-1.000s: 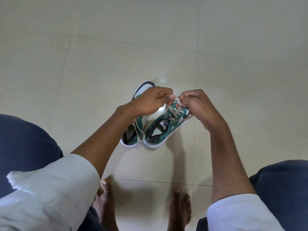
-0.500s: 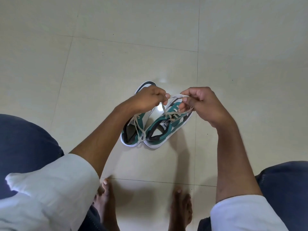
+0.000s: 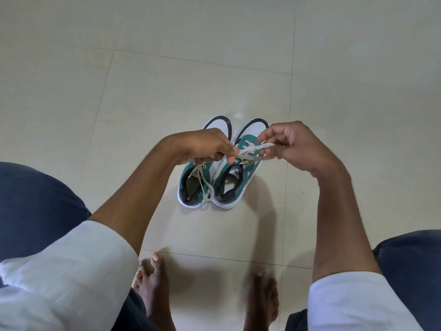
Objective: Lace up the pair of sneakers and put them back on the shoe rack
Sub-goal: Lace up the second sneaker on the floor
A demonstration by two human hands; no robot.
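Two green-and-white sneakers stand side by side on the cream tiled floor [image 3: 167, 96], toes pointing away from the person, their inner sides touching. The left hand [image 3: 205, 146] pinches the cream lace [image 3: 253, 149] of the right sneaker [image 3: 241, 185] between thumb and fingers [image 3: 230, 160] over its tongue. The right hand [image 3: 298, 149] holds the other end of that lace, pulled out sideways, with its forefinger extended. The left sneaker [image 3: 191, 187] has its own loose lace [image 3: 202, 185] trailing across its opening to the heel. White sleeves [image 3: 78, 271], dark blue trousers [image 3: 35, 206] and two bare feet [image 3: 152, 287] fill the near edge.
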